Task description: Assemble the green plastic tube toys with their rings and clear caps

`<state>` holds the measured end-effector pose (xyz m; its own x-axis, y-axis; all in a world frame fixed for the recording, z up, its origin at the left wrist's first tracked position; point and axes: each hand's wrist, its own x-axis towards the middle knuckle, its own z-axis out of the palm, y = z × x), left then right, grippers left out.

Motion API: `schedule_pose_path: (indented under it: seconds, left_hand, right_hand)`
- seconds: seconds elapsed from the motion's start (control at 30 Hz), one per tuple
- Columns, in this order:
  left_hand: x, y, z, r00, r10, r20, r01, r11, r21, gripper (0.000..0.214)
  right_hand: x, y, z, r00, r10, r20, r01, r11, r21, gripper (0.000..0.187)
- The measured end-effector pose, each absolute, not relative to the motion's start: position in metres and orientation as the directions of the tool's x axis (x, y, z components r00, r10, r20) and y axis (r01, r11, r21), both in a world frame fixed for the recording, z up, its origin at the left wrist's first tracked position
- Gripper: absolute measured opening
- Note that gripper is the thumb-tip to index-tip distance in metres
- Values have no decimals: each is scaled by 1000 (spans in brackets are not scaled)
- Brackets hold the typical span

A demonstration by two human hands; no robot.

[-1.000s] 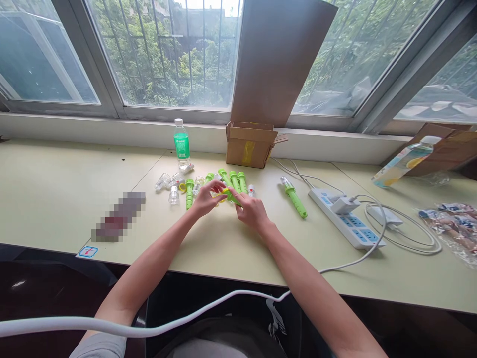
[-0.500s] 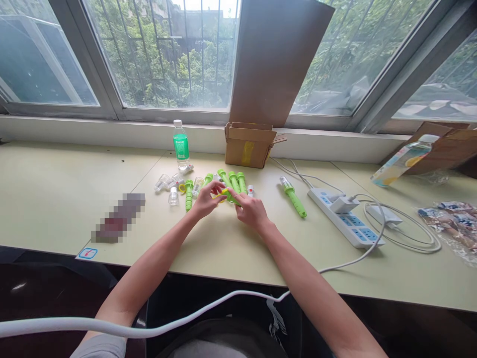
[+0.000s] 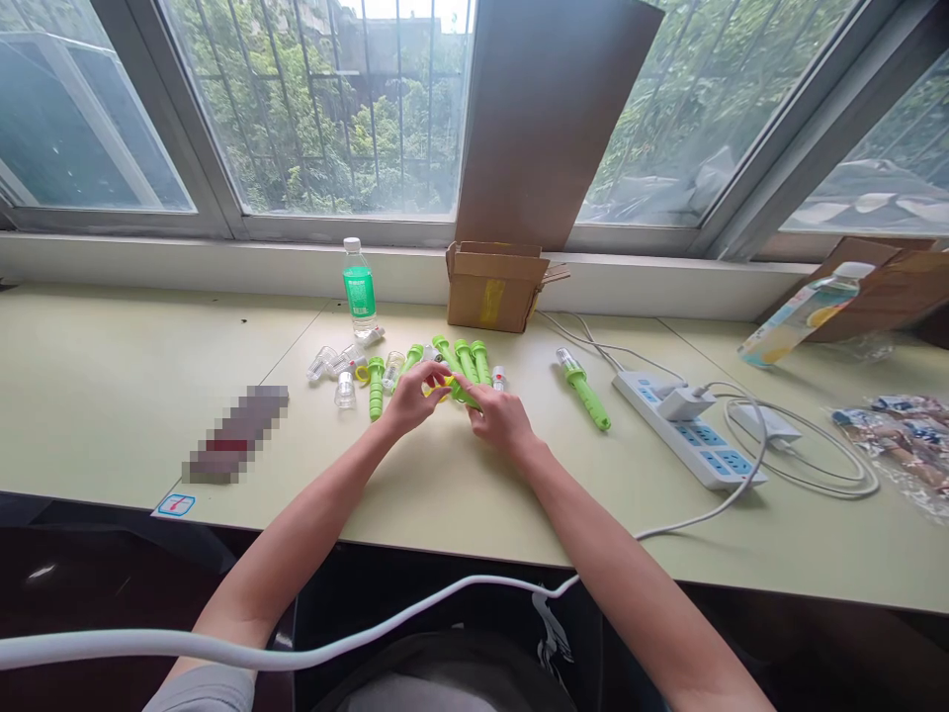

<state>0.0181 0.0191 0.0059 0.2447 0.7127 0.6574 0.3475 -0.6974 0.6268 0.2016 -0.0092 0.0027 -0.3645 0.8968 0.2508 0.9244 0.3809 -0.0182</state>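
My left hand (image 3: 413, 398) is closed in a pinch on a yellow ring (image 3: 440, 393). Close against it, my right hand (image 3: 498, 415) grips a green plastic handle (image 3: 461, 394), partly hidden by the fingers. The ring and the handle meet between both hands; how far one sits on the other is hidden. Just behind lie several more green handles (image 3: 480, 362), with another green handle (image 3: 376, 389) left of my left hand. Around that one are clear plastic caps (image 3: 345, 392) and a loose yellow ring (image 3: 362, 374). A green stick with a clear top (image 3: 585, 394) lies apart on the right.
A water bottle (image 3: 360, 295) and a cardboard box (image 3: 493, 289) stand at the back. To the right are a power strip (image 3: 686, 432) with cables, a leaning drink bottle (image 3: 805, 316) and plastic-wrapped items (image 3: 901, 445). A blurred dark object (image 3: 238, 435) lies left. A white cable (image 3: 371, 615) crosses before me.
Both hands keep nearly the same place and grip. The fingers around the yellow ring and green handle have shifted only slightly.
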Motion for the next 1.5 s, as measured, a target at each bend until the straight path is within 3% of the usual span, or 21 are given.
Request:
schedule_pose_path:
  seconds: [0.37, 0.77, 0.97, 1.1, 1.33, 1.5]
  left_hand:
    - [20, 18, 5, 354, 645, 677, 432, -755, 493, 28]
    - [16, 18, 12, 325, 672, 665, 414, -733, 539, 29]
    - [15, 18, 11, 347, 633, 692, 424, -764, 487, 38]
    - [19, 17, 8, 308, 646, 698, 411, -752, 515, 33]
    - [18, 21, 2, 269, 754, 599, 326, -656, 680, 41]
    - [15, 23, 2, 275, 765, 582, 329, -644, 691, 37]
  right_hand:
    - [210, -6, 1, -340, 883, 325, 877, 422, -229, 62]
    - [210, -5, -4, -342, 879, 331, 728, 471, -498, 60]
    - [208, -5, -5, -324, 883, 339, 580, 469, -666, 59]
    - [209, -5, -4, -330, 887, 322, 598, 460, -656, 59]
    - [209, -6, -3, -351, 879, 322, 758, 469, -453, 65]
    - [209, -7, -2, -359, 879, 313, 748, 471, -467, 62]
